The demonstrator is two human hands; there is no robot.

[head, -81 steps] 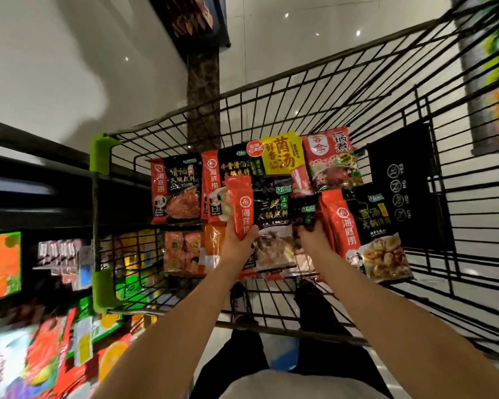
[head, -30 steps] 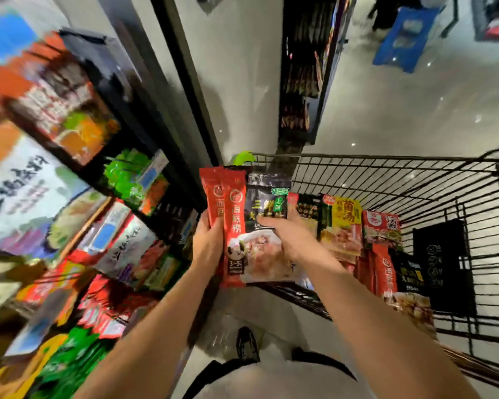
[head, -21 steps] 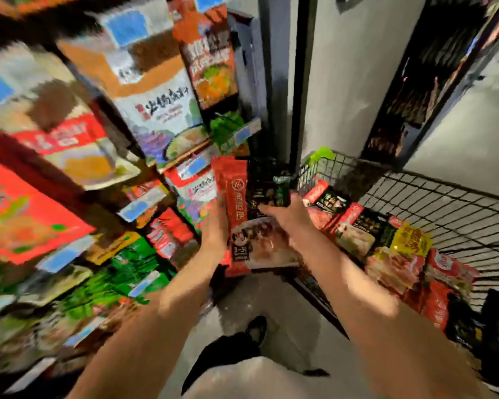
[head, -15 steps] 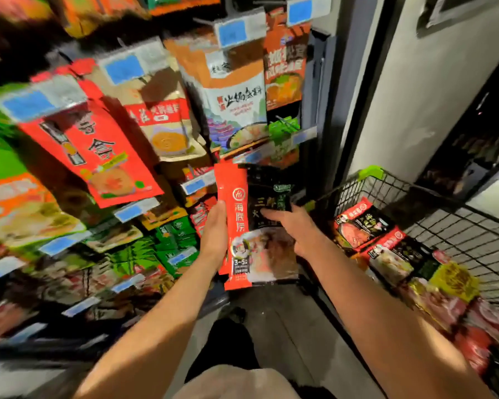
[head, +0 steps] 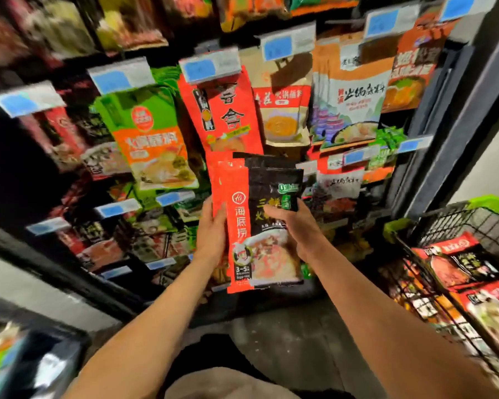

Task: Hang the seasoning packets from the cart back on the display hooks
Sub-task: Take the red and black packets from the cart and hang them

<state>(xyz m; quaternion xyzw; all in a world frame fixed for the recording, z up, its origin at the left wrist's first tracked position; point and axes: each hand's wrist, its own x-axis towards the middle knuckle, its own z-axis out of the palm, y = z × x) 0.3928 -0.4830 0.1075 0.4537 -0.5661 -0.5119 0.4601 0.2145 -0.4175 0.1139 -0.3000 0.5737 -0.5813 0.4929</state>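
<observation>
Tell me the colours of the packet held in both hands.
Red left strip, black right side, on the seasoning packet; head view.

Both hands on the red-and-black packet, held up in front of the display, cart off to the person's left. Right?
Not quite: the head view shows the cart on the person's right, not left. The rest stands: the left hand and right hand both hold the red-and-black packet up in front of the display.

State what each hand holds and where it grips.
Both grip the red-and-black seasoning packets: left hand on the left edge, right hand on the right edge, thumb across the front.
</observation>
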